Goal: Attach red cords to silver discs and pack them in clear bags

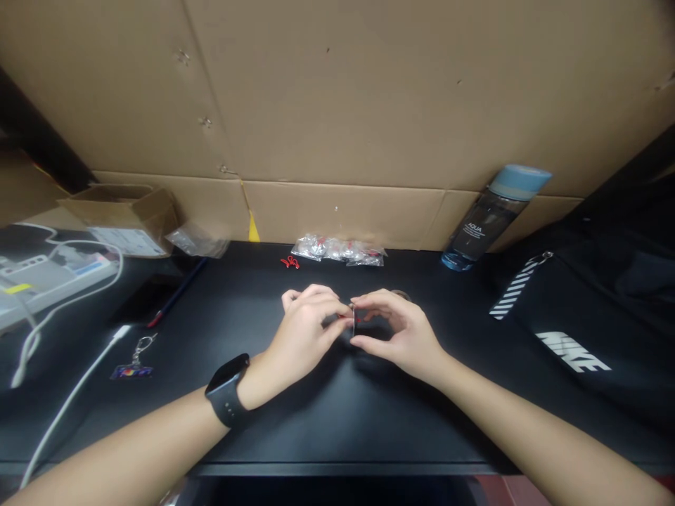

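Observation:
My left hand [309, 327] and my right hand [401, 330] meet above the black desk. Between them is a thin, flat piece [353, 325], seen edge-on. My right thumb and fingertips grip it at its lower and upper edges. A small red item shows at my left fingertips, pinched against the flat piece; its exact kind is too small to make out. Small red clips [290, 262] lie just beyond my left hand. Several clear plastic packets [337, 248] with red bits inside rest behind my hands. A round brownish object, mostly hidden, sits behind my right hand.
A water bottle [493, 218] leans against the cardboard wall [337, 105]. On the right lies a black bag [585, 316]. At left are a cardboard box [129, 214], a power strip [58, 281], a white cable [79, 393], a phone [145, 299] and a keychain [131, 371].

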Motion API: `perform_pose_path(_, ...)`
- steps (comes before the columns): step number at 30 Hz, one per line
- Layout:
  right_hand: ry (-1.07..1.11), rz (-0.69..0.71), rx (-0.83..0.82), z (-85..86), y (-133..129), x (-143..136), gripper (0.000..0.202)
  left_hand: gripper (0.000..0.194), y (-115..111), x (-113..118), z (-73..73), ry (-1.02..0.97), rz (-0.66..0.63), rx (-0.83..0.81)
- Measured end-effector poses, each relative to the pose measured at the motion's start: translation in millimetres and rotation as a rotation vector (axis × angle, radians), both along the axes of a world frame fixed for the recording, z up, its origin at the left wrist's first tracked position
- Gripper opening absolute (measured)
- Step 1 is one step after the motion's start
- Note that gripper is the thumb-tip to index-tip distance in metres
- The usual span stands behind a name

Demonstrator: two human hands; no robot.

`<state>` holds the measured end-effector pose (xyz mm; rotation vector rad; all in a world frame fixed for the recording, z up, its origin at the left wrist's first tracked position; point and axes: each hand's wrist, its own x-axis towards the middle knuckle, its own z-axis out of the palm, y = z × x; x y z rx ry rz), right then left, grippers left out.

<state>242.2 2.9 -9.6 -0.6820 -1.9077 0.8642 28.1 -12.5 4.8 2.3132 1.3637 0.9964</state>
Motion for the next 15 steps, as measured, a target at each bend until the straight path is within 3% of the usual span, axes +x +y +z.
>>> perform_pose_path(5,-0.079,-0.056,0.146,4.5,3,5,0.047,0.013,5,-2,1.2,-0.052,-0.057,-0.093)
perform_pose_path(8,-0.096,-0.086,0.196,6.1,5,7,0.045,0.019,8,-5,0.7,-0.194,-0.037,-0.193)
perform_pose_path(12,-0.152,-0.099,0.271,5.9,6,7,0.044,0.055,12,-5,-3.3,-0.443,-0.098,-0.431)
perform_pose_path(15,-0.178,-0.069,0.334,6.4,5,5,0.041,0.061,12,-5,-6.2,-0.462,-0.158,-0.490)
